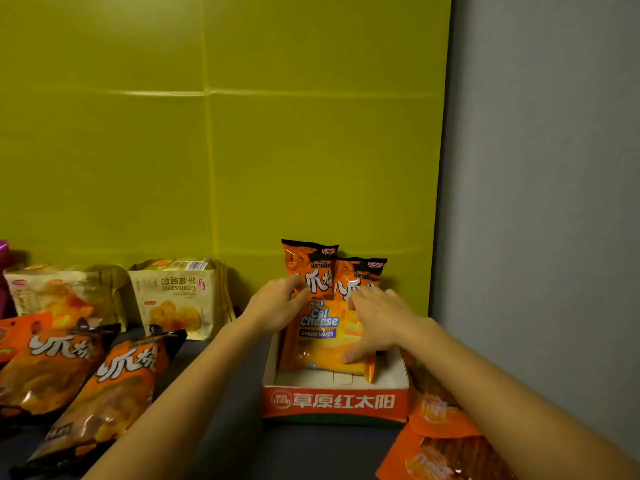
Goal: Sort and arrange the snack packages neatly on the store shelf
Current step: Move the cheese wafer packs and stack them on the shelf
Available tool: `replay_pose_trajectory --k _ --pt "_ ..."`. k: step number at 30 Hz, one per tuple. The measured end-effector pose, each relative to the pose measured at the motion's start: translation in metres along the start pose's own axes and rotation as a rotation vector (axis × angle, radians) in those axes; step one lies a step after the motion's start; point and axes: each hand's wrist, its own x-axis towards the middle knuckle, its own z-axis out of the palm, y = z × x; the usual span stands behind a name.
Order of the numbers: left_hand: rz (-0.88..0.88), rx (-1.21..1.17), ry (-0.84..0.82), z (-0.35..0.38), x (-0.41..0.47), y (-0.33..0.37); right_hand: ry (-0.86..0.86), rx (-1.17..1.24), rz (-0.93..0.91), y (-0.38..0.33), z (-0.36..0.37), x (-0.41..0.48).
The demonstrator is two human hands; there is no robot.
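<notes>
Pressing wafers [323, 336] upright inside tray [334, 400]: right hand [375, 318] grasping pack, left hand [277, 303] steadying orange bags [313, 268] behind; may topple forward if freed.

The right hand [375, 318] covers the right half of the Cal Cheese pack [322, 337], and its fingers [353, 355] hide the lower corner. The orange bags [320, 271] standing behind lose their lower halves behind that pack. At bottom right, the orange packets [440, 445] run off the edge, print too blurred to read. A purple thing [3, 251] at far left is barely in view.
</notes>
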Motion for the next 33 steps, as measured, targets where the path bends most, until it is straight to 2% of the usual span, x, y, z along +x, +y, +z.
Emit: replay_pose_trajectory --k 7,12,17,18,20,22,24,29,33 --pt "-0.050 -0.080 -0.138 0.008 0.025 -0.003 -0.042 0.009 0.053 -0.002 -0.003 0.003" --pt "-0.123 -0.248 -0.226 0.004 0.037 -0.008 0.112 0.159 0.128 0.012 -0.030 -0.009" --pt "-0.115 -0.394 -0.339 0.000 0.038 -0.012 0.255 0.386 0.242 0.050 -0.062 -0.036" --pt "-0.112 -0.337 -0.381 0.001 0.038 -0.013 0.294 0.426 0.259 0.057 -0.066 -0.042" --pt "-0.023 0.012 -0.454 0.004 0.038 -0.015 0.353 0.481 0.290 0.070 -0.069 -0.053" --pt "0.092 0.334 -0.420 0.008 0.035 -0.013 0.372 0.531 0.317 0.078 -0.068 -0.064" --pt "0.150 0.423 -0.376 0.009 0.036 -0.011 0.362 0.562 0.343 0.084 -0.065 -0.072" --pt "0.144 0.376 -0.320 -0.002 0.036 -0.007 0.378 0.652 0.396 0.093 -0.053 -0.086" --pt "0.085 0.143 -0.199 -0.020 0.025 -0.004 0.467 0.774 0.420 0.097 -0.050 -0.090"
